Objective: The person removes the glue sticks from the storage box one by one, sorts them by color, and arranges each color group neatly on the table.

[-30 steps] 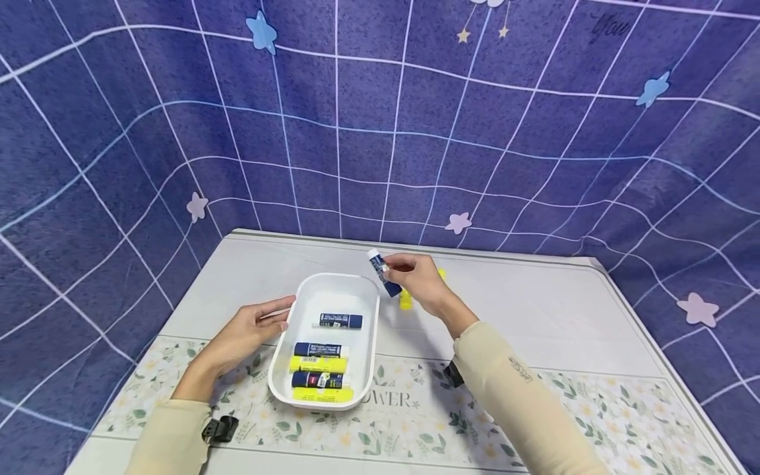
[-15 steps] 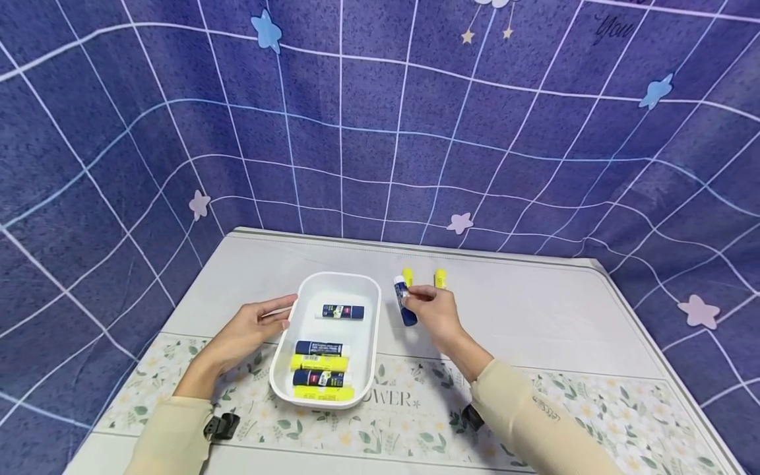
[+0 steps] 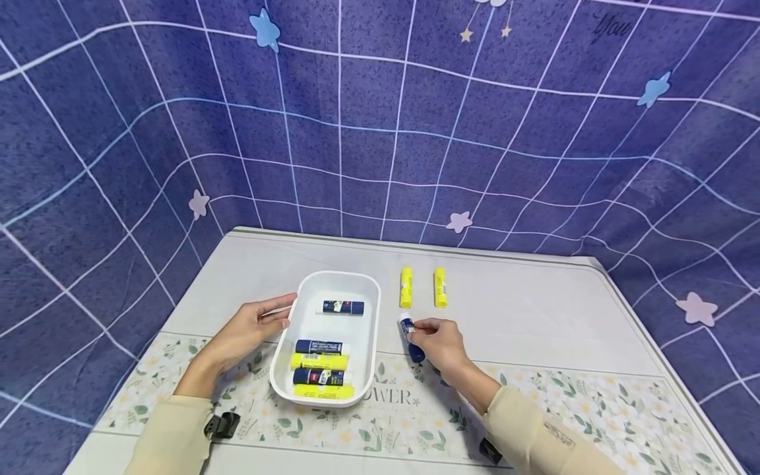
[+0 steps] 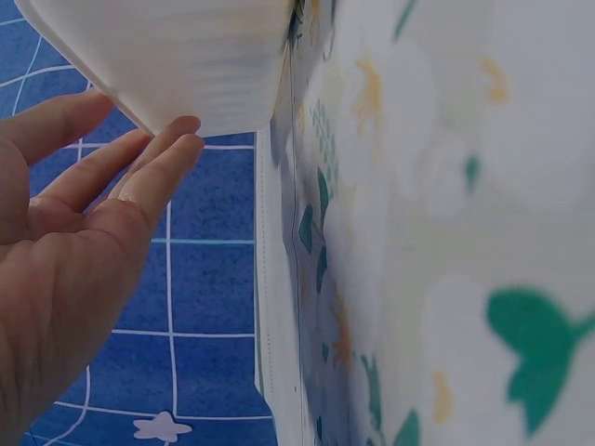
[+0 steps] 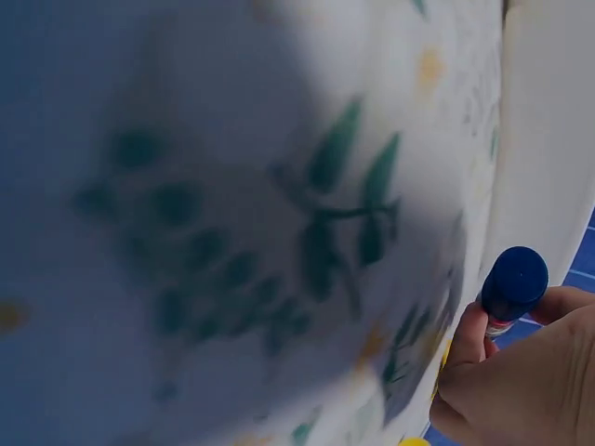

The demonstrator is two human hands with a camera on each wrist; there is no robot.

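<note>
A white plastic tray (image 3: 377, 343) stands left of the middle, with several navy and yellow glue sticks lying in it. My left hand (image 3: 249, 328) touches the tray's left side with nearly straight fingertips; the left wrist view shows these fingers (image 4: 163, 177) along its rim. To the right of the tray, my right hand (image 3: 442, 343) pinches a navy glue stick (image 3: 410, 334) with a white end, close to the table. Its round blue end (image 5: 519, 277) points up at the right wrist camera. Two yellow glue sticks (image 3: 406, 287) (image 3: 440, 287) lie beyond it, side by side.
The table (image 3: 534, 316) has a pale cover with a flowered band (image 3: 570, 409) along its front part. Behind it hangs a blue curtain (image 3: 368, 119) with a white grid. A navy glue stick (image 3: 343, 307) lies apart from the others in the tray.
My right hand has carried the navy glue stick toward me and down, from above the yellow ones to in front of them. The single navy stick in the tray has rolled slightly away.
</note>
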